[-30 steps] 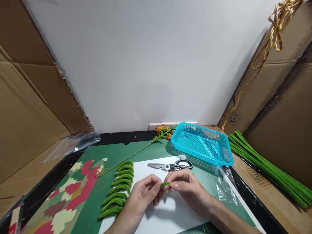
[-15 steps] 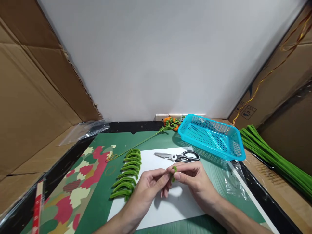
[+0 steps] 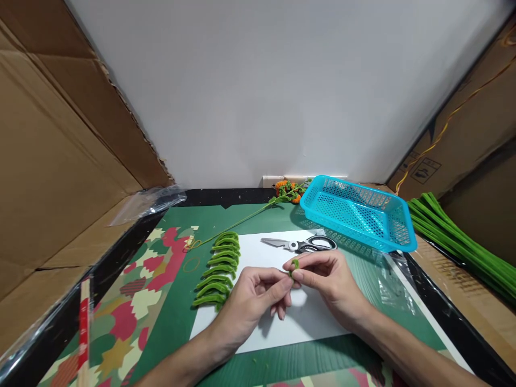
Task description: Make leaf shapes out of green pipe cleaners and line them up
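Chenille stem piece (image 3: 295, 264), one: short, fuzzy, green, curved at its upper end; located above the white paper (image 3: 306, 322), lower end pinched by the left hand (image 3: 260, 293), thumb and forefinger of the right hand (image 3: 328, 277) clasping it higher.

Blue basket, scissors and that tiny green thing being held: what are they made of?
Blue basket: probably shiny plastic, since its surface catches bright glints.
Scissors: blades look like smooth grey metal; the black and pale handles are likely plastic.
Green piece: maybe fuzzy pipe cleaner, its surface dull and soft; any wire inside is hidden.
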Demonstrator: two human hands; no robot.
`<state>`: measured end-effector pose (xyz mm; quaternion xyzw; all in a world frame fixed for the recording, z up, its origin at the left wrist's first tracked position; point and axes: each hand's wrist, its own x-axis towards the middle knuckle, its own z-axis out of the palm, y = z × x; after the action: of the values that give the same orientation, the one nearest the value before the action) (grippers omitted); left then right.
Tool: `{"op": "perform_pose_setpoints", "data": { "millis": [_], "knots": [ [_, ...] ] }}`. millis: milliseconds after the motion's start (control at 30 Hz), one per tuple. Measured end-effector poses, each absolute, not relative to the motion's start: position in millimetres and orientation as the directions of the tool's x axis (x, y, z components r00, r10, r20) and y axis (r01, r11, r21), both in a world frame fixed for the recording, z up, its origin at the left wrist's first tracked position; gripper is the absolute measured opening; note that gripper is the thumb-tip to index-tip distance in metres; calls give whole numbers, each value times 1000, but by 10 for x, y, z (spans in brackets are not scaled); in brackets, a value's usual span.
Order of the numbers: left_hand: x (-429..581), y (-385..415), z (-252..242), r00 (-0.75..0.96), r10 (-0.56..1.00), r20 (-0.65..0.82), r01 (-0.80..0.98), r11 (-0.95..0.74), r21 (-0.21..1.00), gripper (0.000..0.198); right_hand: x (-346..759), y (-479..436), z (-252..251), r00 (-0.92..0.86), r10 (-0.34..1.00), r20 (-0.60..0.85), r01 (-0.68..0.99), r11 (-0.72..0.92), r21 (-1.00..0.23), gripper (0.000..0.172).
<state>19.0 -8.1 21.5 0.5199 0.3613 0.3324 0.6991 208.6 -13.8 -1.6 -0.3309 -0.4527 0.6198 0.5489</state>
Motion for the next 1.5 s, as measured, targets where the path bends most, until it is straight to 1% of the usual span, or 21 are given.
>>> {"op": "perform_pose_setpoints", "data": {
  "millis": [167, 300, 433, 533, 667, 800, 867, 967, 1167, 1267, 1367, 1500],
  "knots": [
    [187, -109, 211, 474, 859, -193, -107, 274, 956, 37, 2116, -113, 1, -254, 961, 105, -425, -13, -905, 11],
    [201, -105, 211, 469, 861, -195, -115, 279, 953, 39, 2129, -100, 9, -272, 956, 111, -440, -21, -898, 11],
    [188, -76, 224, 486, 864, -130, -51, 177, 983, 40, 2139, -109, 20, -270, 955, 119, -454, -18, -891, 12],
    [154, -63, 239, 437, 898, -59, -13, 71, 997, 36, 2163, -111, 43, -283, 952, 118, -454, -25, -891, 15],
    [127, -58, 260, 353, 936, -2, 16, -4, 1000, 25, 2199, -100, 76, -309, 948, 77, -391, -53, -919, 18],
    [134, -65, 269, 384, 922, 53, 50, -78, 996, 21, 2196, -93, 89, -399, 917, 27, -326, -114, -938, 24],
    [138, -73, 267, 398, 916, 56, 61, -87, 994, 19, 2184, -95, 89, -416, 909, 18, -313, -125, -942, 26],
    [138, -84, 264, 391, 920, 24, 51, -48, 998, 21, 2168, -99, 83, -415, 910, 3, -290, -129, -948, 29],
    [149, -78, 262, 426, 905, -21, 67, -8, 998, 23, 2164, -100, 51, -372, 927, 50, -205, -30, -978, 25],
    [145, -75, 274, 402, 915, -24, 60, 0, 998, 26, 2166, -105, 53, -319, 940, 121, -171, 69, -983, 20],
    [131, -78, 286, 384, 922, -41, 69, 16, 998, 27, 2181, -119, 78, -231, 951, 207, -87, 192, -977, 13],
    [121, -74, 270, 361, 932, -30, 14, 27, 1000, 28, 2209, -138, 119, -212, 938, 273, -31, 273, -962, 9]
  ]
}}
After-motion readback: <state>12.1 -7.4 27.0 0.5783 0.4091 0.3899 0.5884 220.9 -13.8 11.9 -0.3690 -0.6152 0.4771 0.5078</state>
